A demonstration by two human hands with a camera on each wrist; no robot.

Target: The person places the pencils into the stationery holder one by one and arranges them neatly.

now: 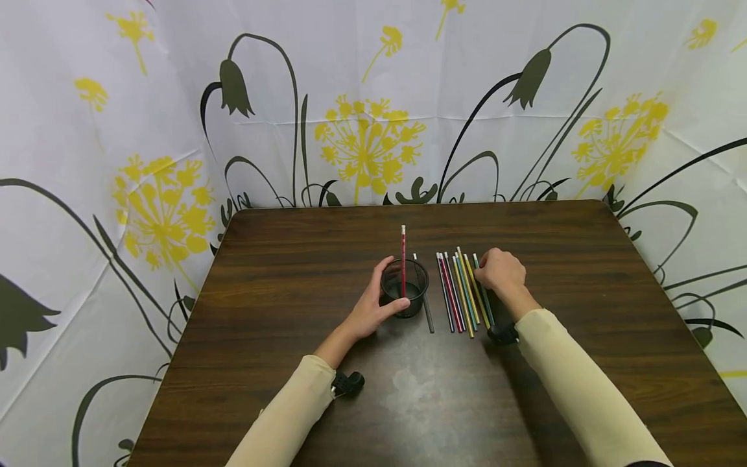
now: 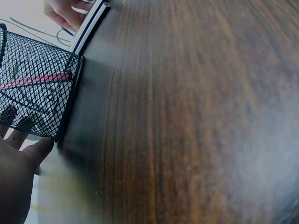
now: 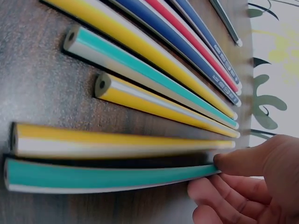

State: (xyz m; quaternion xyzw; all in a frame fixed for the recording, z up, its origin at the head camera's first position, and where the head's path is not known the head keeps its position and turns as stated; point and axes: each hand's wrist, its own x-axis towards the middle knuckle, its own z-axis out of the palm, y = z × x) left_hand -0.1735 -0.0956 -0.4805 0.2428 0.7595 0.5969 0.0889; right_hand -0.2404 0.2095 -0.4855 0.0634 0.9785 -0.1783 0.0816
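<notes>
My left hand (image 1: 371,307) holds a black mesh pencil cup (image 1: 415,307), thumb on the near side and fingers round the left. A red pencil (image 1: 403,250) stands upright in the cup; through the mesh in the left wrist view the red pencil (image 2: 39,80) also shows. My right hand (image 1: 503,269) is at the far end of the rightmost pencil in a row. In the right wrist view, thumb and fingers pinch that green pencil (image 3: 107,178), which lies along the table. Beside it are a yellow pencil (image 3: 117,142) and several others.
A dark pencil (image 1: 428,314) lies apart, just right of the cup. Blue, red, yellow and green pencils (image 1: 458,295) lie side by side on the brown wooden table (image 1: 280,259). A flower-patterned white curtain (image 1: 362,65) hangs behind the table's far edge.
</notes>
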